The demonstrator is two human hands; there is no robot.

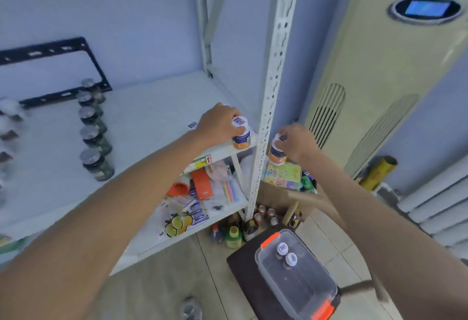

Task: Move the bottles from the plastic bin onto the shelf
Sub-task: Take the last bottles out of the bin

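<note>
Two bottles are in transit: the left hand [219,123] clasps one bottle [241,134] on the shelf [152,117] corner; the right hand [297,143] grasps another bottle [276,154] beyond the post [272,92]. Best seated inward before release. Two remaining bottles [286,254] stand in the plastic bin [298,286].

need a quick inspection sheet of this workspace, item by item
surface: white shelf, top board mostly bare near its right front corner.
job's things: one bottle at the shelf's front right corner; second bottle held right of the upright post, not yet on the shelf; two bottles left in the plastic bin.
clutter: row of dark jars on the shelf; stationery on the lower board; small bottles on the floor.
hands: left hand grips the corner bottle; right hand grips the second bottle.
cables: nothing seen.
surroundings: standing air conditioner at right; black bracket on the wall.
</note>
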